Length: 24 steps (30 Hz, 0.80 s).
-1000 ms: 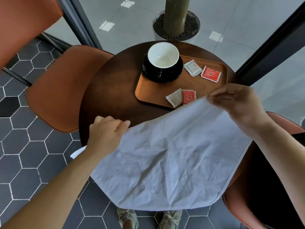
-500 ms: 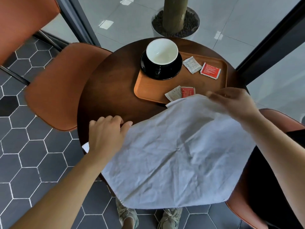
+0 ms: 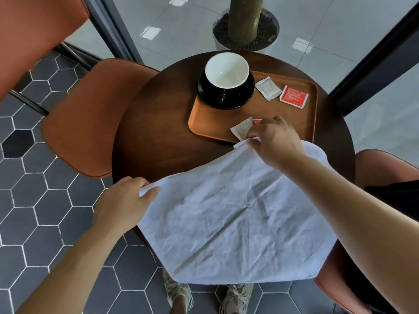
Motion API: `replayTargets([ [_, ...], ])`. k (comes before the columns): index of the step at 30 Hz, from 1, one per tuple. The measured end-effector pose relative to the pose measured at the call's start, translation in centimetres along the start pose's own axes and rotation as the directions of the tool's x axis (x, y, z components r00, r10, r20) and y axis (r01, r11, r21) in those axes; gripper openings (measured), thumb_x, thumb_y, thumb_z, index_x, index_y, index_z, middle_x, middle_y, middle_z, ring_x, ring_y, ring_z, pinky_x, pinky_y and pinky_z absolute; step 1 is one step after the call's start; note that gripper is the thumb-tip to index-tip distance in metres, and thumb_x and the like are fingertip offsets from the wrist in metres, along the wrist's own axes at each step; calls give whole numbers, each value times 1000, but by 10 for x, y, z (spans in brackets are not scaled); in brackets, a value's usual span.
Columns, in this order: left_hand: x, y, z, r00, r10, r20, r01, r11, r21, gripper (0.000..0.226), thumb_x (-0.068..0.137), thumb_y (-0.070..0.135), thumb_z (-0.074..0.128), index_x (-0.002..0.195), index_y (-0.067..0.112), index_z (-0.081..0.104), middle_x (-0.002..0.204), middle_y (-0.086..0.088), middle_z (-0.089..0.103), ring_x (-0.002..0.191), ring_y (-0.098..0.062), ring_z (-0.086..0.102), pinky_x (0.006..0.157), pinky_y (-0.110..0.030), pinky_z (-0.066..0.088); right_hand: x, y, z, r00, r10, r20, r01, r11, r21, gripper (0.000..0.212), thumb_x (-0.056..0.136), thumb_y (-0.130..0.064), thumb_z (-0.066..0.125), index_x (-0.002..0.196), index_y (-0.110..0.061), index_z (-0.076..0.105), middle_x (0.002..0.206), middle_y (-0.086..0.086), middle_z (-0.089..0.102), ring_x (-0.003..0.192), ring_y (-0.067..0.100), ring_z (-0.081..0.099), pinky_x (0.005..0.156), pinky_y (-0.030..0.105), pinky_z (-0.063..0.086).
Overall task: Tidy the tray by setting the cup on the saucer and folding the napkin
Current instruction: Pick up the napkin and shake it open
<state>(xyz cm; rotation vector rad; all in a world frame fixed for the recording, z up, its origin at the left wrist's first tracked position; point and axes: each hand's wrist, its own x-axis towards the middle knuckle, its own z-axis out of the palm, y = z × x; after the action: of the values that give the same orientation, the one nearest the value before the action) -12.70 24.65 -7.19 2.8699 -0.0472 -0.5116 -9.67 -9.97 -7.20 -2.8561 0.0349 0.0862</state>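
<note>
A white creased napkin [image 3: 235, 214] lies spread over the near part of the round dark wooden table [image 3: 154, 137], its near edge hanging past the table rim. My left hand [image 3: 127, 200] pinches the napkin's left corner. My right hand [image 3: 276, 139] pinches the far corner at the tray's near edge. On the wooden tray [image 3: 292, 121] a white-lined cup [image 3: 226, 71] sits upright on a black saucer [image 3: 204, 96].
Sachets lie on the tray: a white one [image 3: 267, 88], a red one [image 3: 294, 96], and a pair [image 3: 242, 130] partly under my right hand. Orange chairs stand left [image 3: 90, 118] and right [image 3: 385, 164]. A potted trunk [image 3: 246, 21] stands behind glass.
Both hands lowered the napkin from the air onto the table. My right hand moved left toward the tray's near edge, and the near corners now hang over the table rim.
</note>
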Motion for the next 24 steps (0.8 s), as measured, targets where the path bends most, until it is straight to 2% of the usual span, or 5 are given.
replayTargets([
  [6,-3,-3,9,971,21,-236,-60,985,-159,9,92,16,67,88,21,72,81,2,70,75,-27,61,64,-39,49,-7,9,-20,925,223,-306,-111,932,345,18,94,-25,63,85,-14,73,68,-8,55,62,16,50,53,10,31],
  [9,5,-2,7,952,-136,-273,6,903,-430,13,88,18,69,83,29,73,79,12,71,77,-14,64,65,-32,49,1,23,-36,865,385,-322,-253,889,382,23,93,-33,57,73,-21,62,56,-11,47,50,9,40,49,21,28],
  [13,25,7,-2,923,-288,-255,23,704,-710,24,81,20,76,70,42,72,73,25,70,68,4,65,57,-18,45,14,47,-37,842,488,-229,-401,851,339,27,95,-32,59,100,-10,74,90,16,72,76,31,58,69,29,38],
  [17,51,11,0,905,-352,-239,26,606,-795,17,80,17,77,78,34,75,78,15,72,79,-10,69,65,-24,52,-3,60,-32,883,442,-154,-364,855,370,31,93,-37,57,99,-12,73,97,17,73,90,38,66,71,33,47],
  [24,43,5,11,926,-247,-285,44,822,-568,42,89,17,74,130,18,64,129,-10,58,121,-25,55,101,-34,43,-97,78,-14,890,410,-199,-361,900,244,28,92,-26,68,115,-11,70,114,11,69,105,32,60,82,37,45],
])
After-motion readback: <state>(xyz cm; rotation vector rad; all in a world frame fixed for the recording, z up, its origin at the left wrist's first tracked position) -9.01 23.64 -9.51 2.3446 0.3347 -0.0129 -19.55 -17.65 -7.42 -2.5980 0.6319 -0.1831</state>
